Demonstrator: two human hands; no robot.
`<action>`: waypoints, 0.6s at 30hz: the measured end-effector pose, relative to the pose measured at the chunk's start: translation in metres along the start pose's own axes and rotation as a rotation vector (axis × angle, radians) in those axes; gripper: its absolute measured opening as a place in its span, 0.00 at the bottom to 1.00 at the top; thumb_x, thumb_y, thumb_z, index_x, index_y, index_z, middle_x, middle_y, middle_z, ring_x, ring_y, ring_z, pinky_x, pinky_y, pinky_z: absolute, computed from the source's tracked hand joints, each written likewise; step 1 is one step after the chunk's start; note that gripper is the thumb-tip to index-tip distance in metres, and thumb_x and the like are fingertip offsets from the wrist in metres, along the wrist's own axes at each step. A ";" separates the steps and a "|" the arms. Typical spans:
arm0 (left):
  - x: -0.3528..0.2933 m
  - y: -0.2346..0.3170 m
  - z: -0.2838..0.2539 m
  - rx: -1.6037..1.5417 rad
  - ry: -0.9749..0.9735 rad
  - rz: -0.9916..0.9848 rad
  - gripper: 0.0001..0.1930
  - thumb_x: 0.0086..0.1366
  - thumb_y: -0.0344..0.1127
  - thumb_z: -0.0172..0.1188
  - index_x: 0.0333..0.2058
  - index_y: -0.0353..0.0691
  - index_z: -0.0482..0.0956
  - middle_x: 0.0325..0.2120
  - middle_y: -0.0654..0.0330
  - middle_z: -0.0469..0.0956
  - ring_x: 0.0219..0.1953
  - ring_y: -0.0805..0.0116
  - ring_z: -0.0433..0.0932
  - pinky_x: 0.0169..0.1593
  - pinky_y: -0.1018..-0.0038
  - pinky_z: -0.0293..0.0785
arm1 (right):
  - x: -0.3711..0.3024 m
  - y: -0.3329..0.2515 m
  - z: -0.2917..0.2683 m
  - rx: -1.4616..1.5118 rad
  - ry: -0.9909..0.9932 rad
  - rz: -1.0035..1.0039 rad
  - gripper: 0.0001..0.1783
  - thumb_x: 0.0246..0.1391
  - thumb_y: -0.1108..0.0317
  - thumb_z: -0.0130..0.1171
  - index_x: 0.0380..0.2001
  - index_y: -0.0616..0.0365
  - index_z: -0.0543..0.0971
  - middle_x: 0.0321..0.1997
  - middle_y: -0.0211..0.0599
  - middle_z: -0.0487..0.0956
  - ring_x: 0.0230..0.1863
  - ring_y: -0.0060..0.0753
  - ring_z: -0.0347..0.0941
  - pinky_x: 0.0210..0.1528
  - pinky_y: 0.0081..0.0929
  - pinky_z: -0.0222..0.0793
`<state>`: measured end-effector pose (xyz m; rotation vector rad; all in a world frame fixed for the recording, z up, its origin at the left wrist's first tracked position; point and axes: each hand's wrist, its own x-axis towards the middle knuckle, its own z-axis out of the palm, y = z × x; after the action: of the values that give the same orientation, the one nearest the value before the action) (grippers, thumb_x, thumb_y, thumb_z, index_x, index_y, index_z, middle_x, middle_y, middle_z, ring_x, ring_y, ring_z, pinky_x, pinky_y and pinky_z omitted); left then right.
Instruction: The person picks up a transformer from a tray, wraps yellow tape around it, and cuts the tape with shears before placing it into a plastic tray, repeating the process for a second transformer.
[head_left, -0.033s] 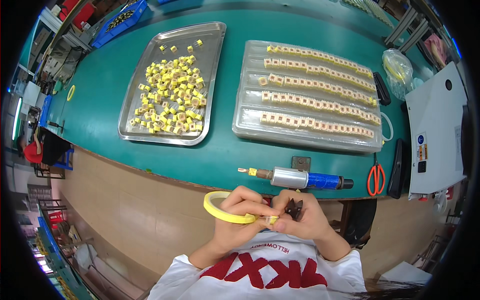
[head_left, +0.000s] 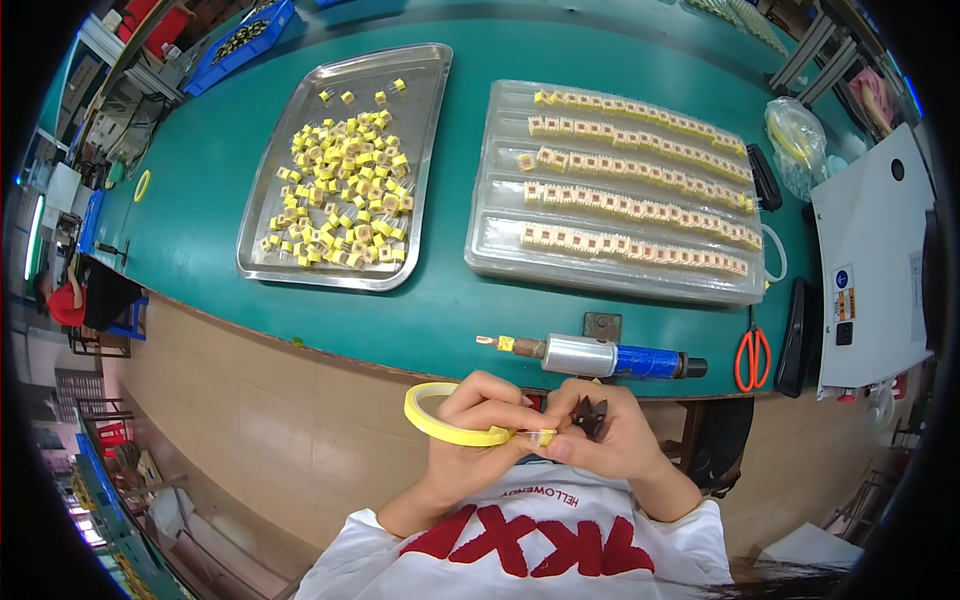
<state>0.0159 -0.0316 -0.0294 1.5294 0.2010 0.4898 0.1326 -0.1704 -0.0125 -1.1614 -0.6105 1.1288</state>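
In front of my chest, just past the table's near edge, both hands meet. My left hand [head_left: 478,430] is closed on a roll of yellow tape [head_left: 462,435], whose ring sticks out to the left. At the fingertips, between the two hands, is a small yellow-wrapped component [head_left: 546,437] with thin wire legs. My right hand [head_left: 610,435] pinches that component with thumb and finger. A dark tool with pointed tips [head_left: 588,415] also rests in this hand; its handle is hidden. Beyond them on the table lies a silver and blue cylindrical tool [head_left: 610,358] with a yellow-wrapped tip.
A steel tray [head_left: 425,150] holds a heap of yellow components [head_left: 350,190]. A clear tray [head_left: 500,262] to its right carries several rows of components. Orange-handled scissors [head_left: 752,360], a black stapler-like object [head_left: 797,335] and a grey machine [head_left: 870,260] stand at right.
The tape roll's ring has shifted very slightly to the left. Both hands otherwise keep nearly the same pose.
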 end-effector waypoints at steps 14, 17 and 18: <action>0.000 0.005 -0.002 0.269 0.060 0.070 0.10 0.44 0.26 0.72 0.27 0.42 0.82 0.28 0.62 0.69 0.32 0.68 0.74 0.38 0.72 0.75 | -0.001 -0.016 0.004 -0.184 0.078 -0.029 0.09 0.48 0.75 0.62 0.36 0.62 0.79 0.15 0.18 0.59 0.20 0.10 0.52 0.23 0.14 0.51; 0.001 0.006 -0.001 0.303 0.049 0.073 0.10 0.43 0.26 0.72 0.27 0.43 0.83 0.27 0.62 0.69 0.32 0.68 0.74 0.37 0.73 0.74 | -0.001 -0.021 0.005 -0.168 0.097 0.034 0.09 0.47 0.75 0.62 0.35 0.62 0.79 0.15 0.18 0.59 0.20 0.10 0.53 0.23 0.14 0.52; 0.001 0.007 0.000 0.313 0.056 0.041 0.09 0.43 0.26 0.72 0.26 0.43 0.83 0.28 0.62 0.69 0.32 0.68 0.74 0.37 0.73 0.74 | -0.001 -0.020 0.005 -0.169 0.103 0.032 0.09 0.47 0.75 0.62 0.35 0.62 0.79 0.15 0.18 0.59 0.20 0.10 0.53 0.23 0.14 0.52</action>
<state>0.0159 -0.0311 -0.0222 1.8292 0.3011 0.5528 0.1356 -0.1689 0.0082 -1.3697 -0.6181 1.0530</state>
